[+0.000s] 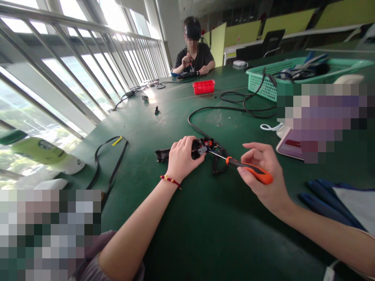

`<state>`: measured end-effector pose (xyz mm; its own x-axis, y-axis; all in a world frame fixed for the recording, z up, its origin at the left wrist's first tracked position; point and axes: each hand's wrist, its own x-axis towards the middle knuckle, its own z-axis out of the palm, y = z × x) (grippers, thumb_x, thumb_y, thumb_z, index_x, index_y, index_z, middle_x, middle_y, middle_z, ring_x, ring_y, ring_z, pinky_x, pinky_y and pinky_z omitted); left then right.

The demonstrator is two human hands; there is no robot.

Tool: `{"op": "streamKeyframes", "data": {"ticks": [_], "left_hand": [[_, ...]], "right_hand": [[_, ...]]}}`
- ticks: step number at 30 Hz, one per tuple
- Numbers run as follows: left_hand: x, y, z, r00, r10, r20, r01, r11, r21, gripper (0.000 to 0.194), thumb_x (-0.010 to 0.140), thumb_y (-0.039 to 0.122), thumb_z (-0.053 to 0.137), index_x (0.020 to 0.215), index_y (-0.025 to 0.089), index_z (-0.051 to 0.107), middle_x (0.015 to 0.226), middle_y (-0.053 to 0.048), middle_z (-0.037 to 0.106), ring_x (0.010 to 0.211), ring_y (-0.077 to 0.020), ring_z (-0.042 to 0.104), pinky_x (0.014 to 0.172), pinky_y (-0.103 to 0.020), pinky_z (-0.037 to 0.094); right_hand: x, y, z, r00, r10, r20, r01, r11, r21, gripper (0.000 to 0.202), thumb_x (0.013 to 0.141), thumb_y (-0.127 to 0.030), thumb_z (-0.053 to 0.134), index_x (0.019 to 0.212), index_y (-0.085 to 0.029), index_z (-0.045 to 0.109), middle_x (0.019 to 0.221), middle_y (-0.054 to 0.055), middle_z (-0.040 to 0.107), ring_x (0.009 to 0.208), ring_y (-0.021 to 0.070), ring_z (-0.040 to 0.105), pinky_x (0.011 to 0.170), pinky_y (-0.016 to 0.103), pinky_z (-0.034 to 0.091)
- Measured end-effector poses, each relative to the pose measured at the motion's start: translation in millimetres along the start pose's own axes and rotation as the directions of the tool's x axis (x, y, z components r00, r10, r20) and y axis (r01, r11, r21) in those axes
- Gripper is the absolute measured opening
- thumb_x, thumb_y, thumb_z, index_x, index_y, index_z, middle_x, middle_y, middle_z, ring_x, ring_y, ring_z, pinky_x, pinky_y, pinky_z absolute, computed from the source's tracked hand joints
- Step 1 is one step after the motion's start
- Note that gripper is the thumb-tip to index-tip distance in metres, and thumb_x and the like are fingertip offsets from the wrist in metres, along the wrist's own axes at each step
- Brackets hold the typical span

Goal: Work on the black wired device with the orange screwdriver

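Note:
My left hand (184,156) is wrapped over a black corded device (163,155) lying on the green table, its housing opened. At its right end, wires, a grey block (202,150) and a small red part show; my palm and fingers hide the middle. In my right hand (263,171) is a screwdriver (249,168) with an orange and black handle, gripped with the index finger lifted off. Its thin shaft points left, and the tip meets the device beside the grey block, though the exact contact is too small to tell. A black loop-shaped part (218,164) hangs at the device's right end.
A black cable (202,109) runs from the device toward a green basket (262,84). Beyond stand a red tray (204,87) and a seated person (195,54) handling a similar tool. A strap (117,160) and bottle (43,152) lie left; a phone (290,144) and blue-white cloth (348,203) right.

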<state>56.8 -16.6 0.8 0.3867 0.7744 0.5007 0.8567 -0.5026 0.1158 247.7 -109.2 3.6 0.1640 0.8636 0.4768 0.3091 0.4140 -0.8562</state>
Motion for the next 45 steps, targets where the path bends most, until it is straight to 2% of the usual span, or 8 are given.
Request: {"op": "streamKeyframes", "data": {"ticks": [4,10,17,23,25,28,31,45], "left_hand": [[0,0,0.2,1.000,-0.004,0.002,0.004,1.000,0.003,0.036,0.076,0.039,0.058,0.104,0.019,0.048,0.099,-0.004,0.061,0.090,-0.0208,0.058,0.080,-0.032,0.041],[1,0,0.8,1.000,-0.007,-0.003,0.007,1.000,0.008,0.035,0.076,0.039,0.058,0.103,0.019,0.048,0.098,-0.003,0.061,0.090,-0.0210,0.058,0.080,-0.032,0.041],[0,0,-0.1,1.000,-0.004,-0.004,0.005,1.000,0.008,0.036,0.076,0.039,0.058,0.104,0.019,0.049,0.099,-0.004,0.062,0.089,-0.0204,0.058,0.080,-0.031,0.042],[1,0,0.0,1.000,-0.010,0.004,0.010,1.000,0.013,0.036,0.076,0.039,0.058,0.104,0.019,0.048,0.099,-0.004,0.062,0.091,-0.0211,0.058,0.080,-0.032,0.041],[1,0,0.1,1.000,-0.011,0.003,0.011,1.000,0.009,0.036,0.076,0.039,0.058,0.104,0.019,0.048,0.099,-0.004,0.062,0.091,-0.0209,0.058,0.081,-0.032,0.042],[1,0,0.4,1.000,-0.004,-0.005,0.004,1.000,0.007,0.036,0.076,0.039,0.058,0.104,0.019,0.048,0.099,-0.003,0.061,0.090,-0.0204,0.058,0.080,-0.032,0.042],[0,0,1.0,1.000,0.002,-0.009,-0.002,1.000,0.008,0.036,0.076,0.039,0.058,0.104,0.019,0.048,0.099,-0.003,0.061,0.090,-0.0206,0.058,0.080,-0.032,0.041],[0,-1,1.6,1.000,-0.003,0.001,0.003,1.000,0.001,0.036,0.076,0.040,0.058,0.105,0.019,0.048,0.100,-0.003,0.061,0.091,-0.0211,0.058,0.080,-0.033,0.041]], "right_hand": [[-2,-1,-1,0.990,0.129,0.056,-0.128,0.991,-0.031,0.018,0.079,-0.024,0.058,0.096,-0.022,0.052,0.058,-0.006,0.048,0.043,0.0094,0.046,0.043,0.022,0.042],[-2,6,1,0.996,-0.075,-0.043,0.076,0.997,0.007,0.052,0.070,-0.016,0.065,0.117,-0.025,0.044,0.094,0.004,0.056,0.081,0.0183,0.060,0.074,0.035,0.051],[-3,-3,-2,0.988,0.106,0.116,-0.100,0.993,-0.055,0.025,0.078,-0.024,0.059,0.103,-0.023,0.053,0.054,-0.007,0.045,0.042,0.0088,0.042,0.040,0.022,0.035],[-2,6,0,0.996,-0.092,-0.022,0.091,0.996,-0.020,0.051,0.070,-0.016,0.064,0.118,-0.024,0.047,0.103,0.006,0.056,0.089,0.0198,0.059,0.076,0.034,0.049],[-1,6,0,0.998,-0.063,-0.001,0.063,0.998,-0.021,0.051,0.070,-0.018,0.064,0.117,-0.023,0.045,0.092,0.003,0.056,0.078,0.0170,0.058,0.068,0.031,0.050],[-2,1,-2,0.995,0.038,0.089,-0.031,0.997,-0.072,0.024,0.076,-0.022,0.060,0.099,-0.022,0.054,0.069,-0.003,0.055,0.052,0.0099,0.051,0.050,0.023,0.043],[-3,-3,-3,0.992,0.045,0.122,-0.031,0.993,-0.115,0.004,0.079,-0.022,0.056,0.083,-0.021,0.058,0.073,-0.001,0.062,0.054,0.0097,0.054,0.050,0.021,0.042],[-5,-1,-4,0.933,-0.122,0.338,0.183,0.971,-0.153,0.012,0.077,-0.016,0.056,0.088,-0.018,0.055,0.062,-0.004,0.054,0.047,0.0063,0.046,0.047,0.018,0.038]]}}
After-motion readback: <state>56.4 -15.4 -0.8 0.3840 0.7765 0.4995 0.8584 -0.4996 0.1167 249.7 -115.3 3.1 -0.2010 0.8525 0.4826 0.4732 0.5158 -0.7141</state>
